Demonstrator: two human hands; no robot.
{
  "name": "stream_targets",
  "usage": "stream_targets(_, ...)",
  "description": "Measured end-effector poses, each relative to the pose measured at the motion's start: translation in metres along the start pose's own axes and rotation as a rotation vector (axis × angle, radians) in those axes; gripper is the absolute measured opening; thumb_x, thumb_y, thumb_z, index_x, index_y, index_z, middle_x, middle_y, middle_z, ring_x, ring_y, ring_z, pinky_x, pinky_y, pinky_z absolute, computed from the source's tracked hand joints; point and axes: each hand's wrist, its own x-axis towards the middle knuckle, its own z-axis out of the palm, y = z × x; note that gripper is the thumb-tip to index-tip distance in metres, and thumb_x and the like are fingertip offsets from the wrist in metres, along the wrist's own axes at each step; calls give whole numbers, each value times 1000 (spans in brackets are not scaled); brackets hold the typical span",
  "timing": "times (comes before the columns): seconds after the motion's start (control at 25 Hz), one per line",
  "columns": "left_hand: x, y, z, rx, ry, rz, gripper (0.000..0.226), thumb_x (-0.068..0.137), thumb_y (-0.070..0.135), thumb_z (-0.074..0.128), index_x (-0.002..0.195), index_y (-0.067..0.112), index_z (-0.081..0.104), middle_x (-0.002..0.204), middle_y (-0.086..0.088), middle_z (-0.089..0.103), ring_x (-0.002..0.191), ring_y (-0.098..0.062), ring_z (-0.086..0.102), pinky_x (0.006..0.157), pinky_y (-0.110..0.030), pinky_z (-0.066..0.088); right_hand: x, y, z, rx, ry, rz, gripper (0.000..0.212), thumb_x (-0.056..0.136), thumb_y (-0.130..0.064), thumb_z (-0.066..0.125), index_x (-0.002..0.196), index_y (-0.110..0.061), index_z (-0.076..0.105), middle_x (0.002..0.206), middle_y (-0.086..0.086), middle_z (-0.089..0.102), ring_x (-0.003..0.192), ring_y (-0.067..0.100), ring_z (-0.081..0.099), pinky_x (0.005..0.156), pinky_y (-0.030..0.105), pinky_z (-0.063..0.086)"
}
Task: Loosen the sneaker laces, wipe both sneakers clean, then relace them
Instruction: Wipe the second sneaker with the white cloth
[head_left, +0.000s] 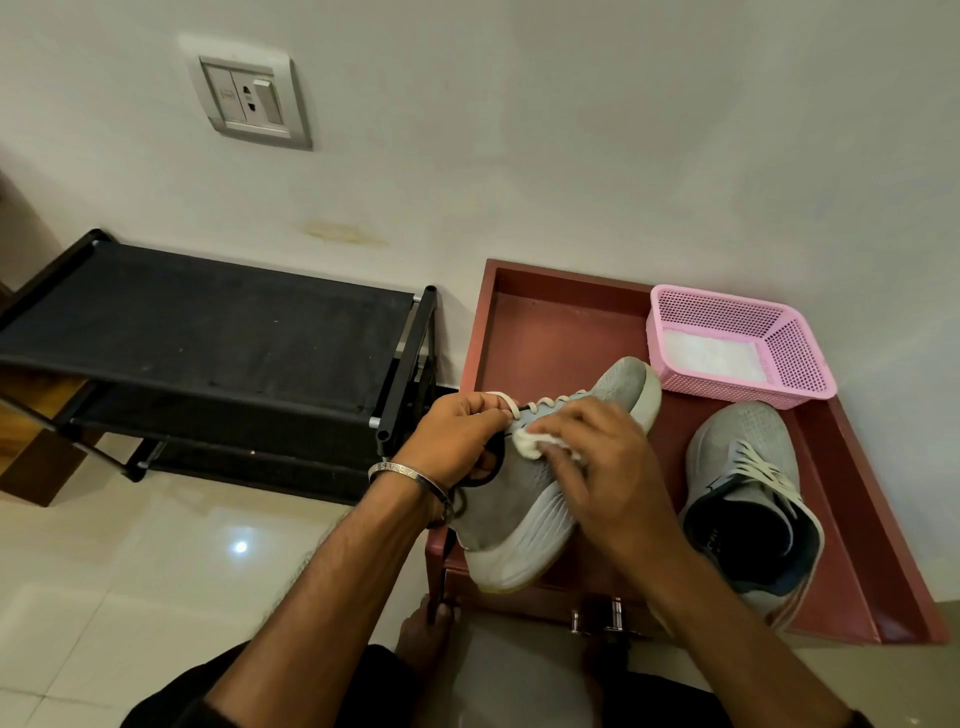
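A grey sneaker (524, 499) lies tipped on its side on the red-brown cabinet top (550, 332), toe pointing away. My left hand (457, 436) grips it at the collar, with the cream lace running over its fingers. My right hand (597, 462) pinches a small white wipe (527, 444) and presses it against the sneaker's side near the laces. The second grey sneaker (748, 499) stands upright to the right, its cream laces threaded.
A pink mesh basket (800, 358) holding white wipes sits at the cabinet's back right corner. A black shoe rack (208, 322) stands to the left against the wall. A wall socket (249, 98) is above. My bare feet are on the tiled floor below.
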Motion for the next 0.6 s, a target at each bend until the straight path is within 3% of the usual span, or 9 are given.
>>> stream_targets(0.08,-1,-2,0,-1,5,-5,14,97,5,51,89,4,62,62,-7,44,45,-13,37,42,-20,34,-3,-5,-1,21,2,48,16,88,-17,63,101,-17,73,97,-4,62,93,16,55,80,40,48)
stream_targets(0.2,1,-3,0,4,1,11,19,96,6,53,92,-8,65,80,-17,61,67,-22,56,62,-27,49,-21,-40,13,43,-156,-177,15,87,-13,65,101,-15,71,98,-1,61,91,16,55,79,32,44)
stream_targets(0.24,0,-2,1,10,-2,20,20,96,6,52,87,-7,65,78,-16,60,66,-22,55,61,-26,48,-19,-34,12,19,-159,-200,16,87,-12,66,102,-15,71,98,-1,61,91,17,55,78,34,45)
stream_targets(0.32,-1,0,1,25,-3,9,24,96,5,51,75,5,61,63,-8,48,49,-15,42,45,-20,38,-4,-6,7,-15,-33,-33,17,87,-14,65,103,-15,72,98,-1,62,92,18,56,78,40,47)
stream_targets(0.4,-1,-1,0,34,3,-6,20,97,5,50,80,5,61,61,-5,41,44,-12,34,41,-18,31,1,3,1,-28,57,107,18,88,-19,64,103,-17,73,98,-3,63,93,18,57,79,43,48)
stream_targets(0.52,1,-2,0,44,-1,7,20,96,6,52,97,-9,64,76,-16,56,62,-20,51,54,-23,44,-16,-35,10,9,-84,-96,16,88,-19,64,101,-17,71,98,-3,61,92,15,55,79,34,45)
stream_targets(0.6,1,-1,1,19,0,10,20,96,6,52,93,-8,66,75,-15,59,62,-18,54,55,-23,46,-16,-30,7,-50,-132,-176,15,88,-21,64,101,-20,70,99,-5,62,93,17,55,77,35,42)
